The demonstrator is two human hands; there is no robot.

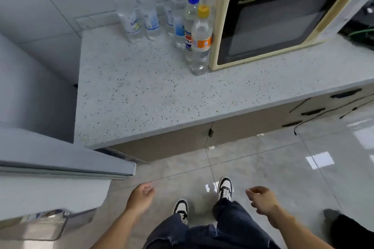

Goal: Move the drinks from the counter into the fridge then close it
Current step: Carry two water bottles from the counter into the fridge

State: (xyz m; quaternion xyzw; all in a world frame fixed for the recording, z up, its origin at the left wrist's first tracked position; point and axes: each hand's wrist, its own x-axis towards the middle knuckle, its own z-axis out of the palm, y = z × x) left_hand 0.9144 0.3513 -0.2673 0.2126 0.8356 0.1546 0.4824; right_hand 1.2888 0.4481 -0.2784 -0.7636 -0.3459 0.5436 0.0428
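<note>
Several clear drink bottles stand at the back of the speckled counter (141,97). Nearest is an orange-capped bottle (200,42), right against the microwave. Behind it is a blue-capped bottle (190,18), then white-capped ones (126,10) towards the wall. The fridge door (66,159) stands open at the left, a door shelf (46,226) showing below it. My left hand (139,198) and my right hand (263,201) hang low over the floor, fingers loosely curled, holding nothing, far from the bottles.
A cream microwave (283,16) fills the counter's right part. Cabinet drawers with dark handles (311,111) run under the counter. A black cable (323,115) trails to the glossy tiled floor. Another person's dark shoe (332,214) is at the lower right.
</note>
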